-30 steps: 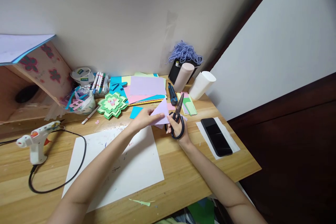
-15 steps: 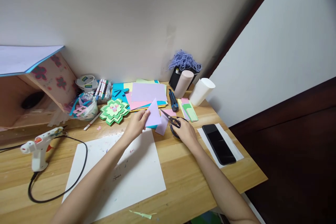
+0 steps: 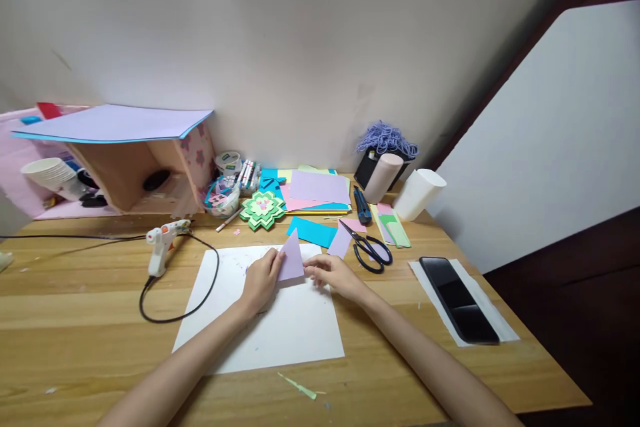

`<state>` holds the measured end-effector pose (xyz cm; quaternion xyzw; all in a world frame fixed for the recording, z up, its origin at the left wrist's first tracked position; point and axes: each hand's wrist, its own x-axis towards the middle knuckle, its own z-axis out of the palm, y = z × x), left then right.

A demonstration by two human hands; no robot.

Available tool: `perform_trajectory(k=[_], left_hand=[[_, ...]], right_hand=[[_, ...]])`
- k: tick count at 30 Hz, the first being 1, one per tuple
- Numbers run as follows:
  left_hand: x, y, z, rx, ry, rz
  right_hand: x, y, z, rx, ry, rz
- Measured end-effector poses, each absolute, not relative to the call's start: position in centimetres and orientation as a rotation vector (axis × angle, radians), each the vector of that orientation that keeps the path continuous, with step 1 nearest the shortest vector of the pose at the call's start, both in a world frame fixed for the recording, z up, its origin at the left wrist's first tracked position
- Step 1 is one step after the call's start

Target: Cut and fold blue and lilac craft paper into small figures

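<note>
My left hand [image 3: 263, 279] pinches a folded triangle of lilac paper [image 3: 292, 259] above the white sheet [image 3: 280, 333]. Just right of the triangle, my right hand [image 3: 334, 273] has its fingers apart and slightly curled, near the paper's lower right corner; I see nothing held in it. Black-handled scissors [image 3: 370, 252] lie on the table beyond my right hand, over lilac and pink scraps. A blue paper strip [image 3: 313, 232] lies flat behind the triangle.
A glue gun [image 3: 163, 247] with a looping cord stands left. At the back are a box with a lilac roof [image 3: 125, 123], a green layered paper flower [image 3: 263, 210], stacked coloured paper [image 3: 320, 185], a utility knife [image 3: 362, 207] and paper rolls [image 3: 420, 193]. A phone [image 3: 459, 300] lies right.
The scissors have left my right hand and now lie on the table. My right hand has moved left to the lilac triangle, which is now over the white sheet. The view has shifted left.
</note>
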<state>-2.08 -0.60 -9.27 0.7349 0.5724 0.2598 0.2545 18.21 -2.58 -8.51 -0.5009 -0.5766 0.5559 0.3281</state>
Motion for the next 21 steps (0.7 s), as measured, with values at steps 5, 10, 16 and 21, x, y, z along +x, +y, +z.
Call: perform_trajectory(k=[5,10,16,21], left_hand=[[-2.0,-1.2,-9.1,2.018,1.515,0.71],[-1.9,-1.5,-9.4,2.211,1.339,0.882],[-2.2,-1.0,-9.9,2.23,1.186,0.843],[-2.4,-0.5,-9.5,2.042,1.079,0.775]], right_hand=[[15.6,-2.1,-9.7,-1.247,-1.348,1.514],[15.7,-0.9,-10.5,-1.229,-1.32,1.412],[16.0,-0.5,-11.0,-1.247,-1.31,1.357],[16.1,-0.9,-11.0,-1.285,-1.369,1.281]])
